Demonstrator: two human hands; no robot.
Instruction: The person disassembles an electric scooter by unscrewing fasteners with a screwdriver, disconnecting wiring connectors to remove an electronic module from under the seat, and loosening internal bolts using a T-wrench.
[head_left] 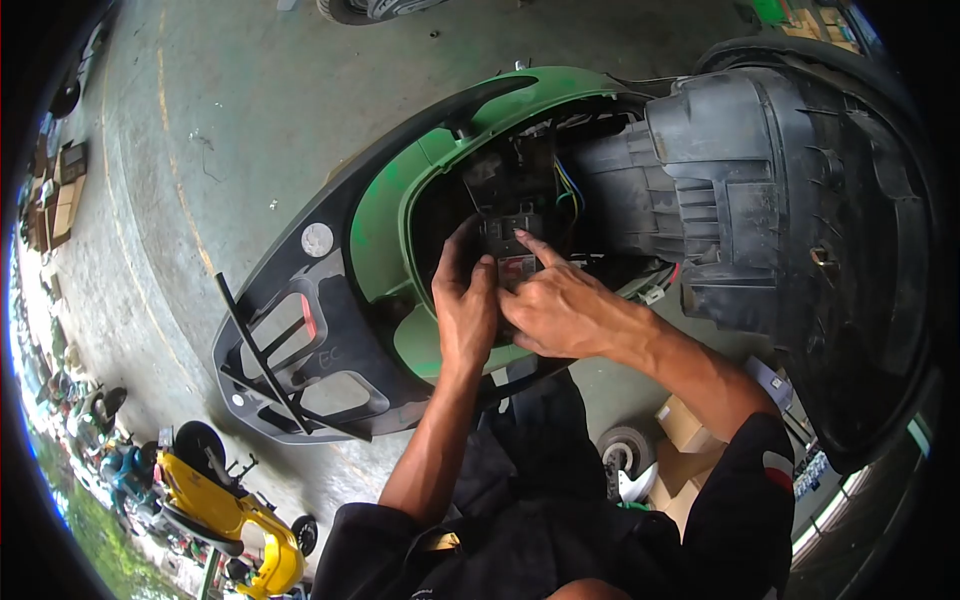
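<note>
Black shirt (pixel 560 545) back at 6 o'clock, steady the black housing (pixel 499 236) from 9 o'clock with the left hand (pixel 464 310) (grip unclear), right hand's (pixel 560 305) index extended squarely, other fingers curled.

Smooth green plastic (pixel 385 215) with a soft sheen meets matt black plastic trim (pixel 285 235).

The ribbed bin (pixel 725 130) looks like hard grey-black plastic, dull and dusty, with scuffs over its moulded ridges; the small black part (pixel 512 236) looks like plastic too, its finish too shadowed to judge. Thin wires (pixel 570 185) have a smooth coloured coating. The floor (pixel 270 90) looks like concrete, mostly smooth and stained; near its lower left corner, yellow bodywork (pixel 205 495) shines glossy. Brown boxes (pixel 688 425) are matt cardboard, and the dark sleeve (pixel 750 490) is soft, unshiny cloth.
</note>
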